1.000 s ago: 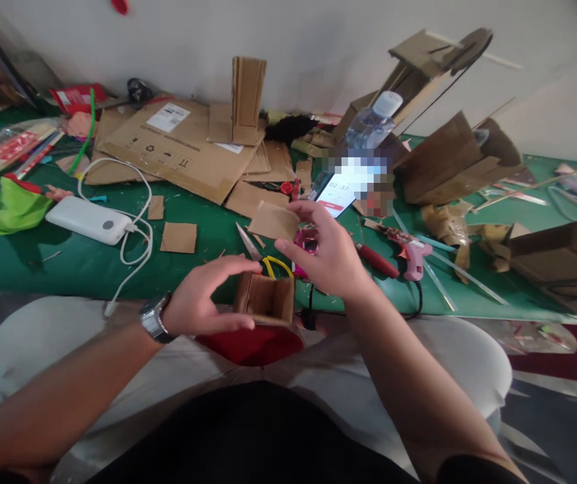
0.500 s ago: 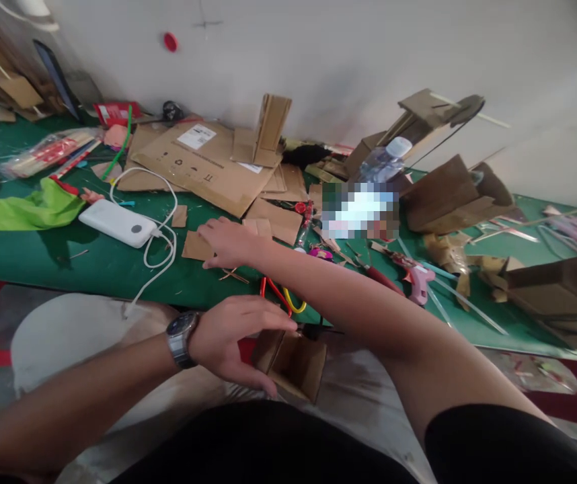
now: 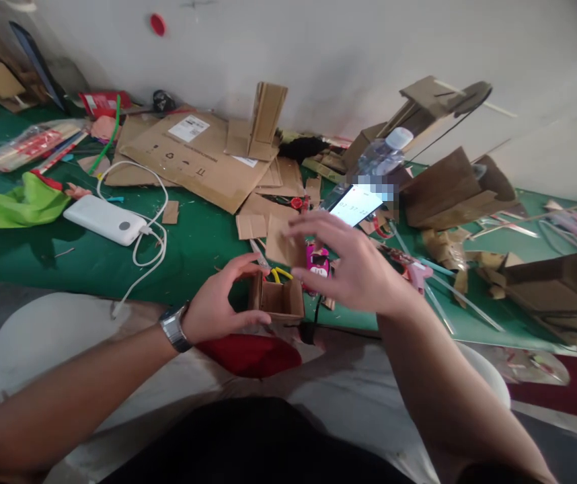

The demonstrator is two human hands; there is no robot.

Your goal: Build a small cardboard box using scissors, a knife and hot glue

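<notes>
My left hand [image 3: 220, 299], with a metal-banded watch on its wrist, is at the left end of a small open cardboard box [image 3: 288, 299] by the table's front edge. Its fingers reach behind the box and its thumb lies along the near side. Just above the box, my right hand [image 3: 352, 262] has a small flat cardboard piece [image 3: 281, 240] between its fingers and thumb. Yellow handles [image 3: 282, 273] show behind the box. Next to the right hand's thumb lies a pink item [image 3: 317, 259], partly covered by the hand.
A white power bank [image 3: 104, 220] with a cable lies left on the green table [image 3: 192, 242]. Flattened cardboard [image 3: 192, 158] is at the back. A lit phone [image 3: 356, 205], a bottle [image 3: 384, 151], a pink glue gun [image 3: 416, 272] and cardboard structures [image 3: 457, 191] stand or lie right.
My right hand has moved right and back toward me with the cardboard piece from the table. The small box has moved from over my lap up to the table edge, along with my left hand.
</notes>
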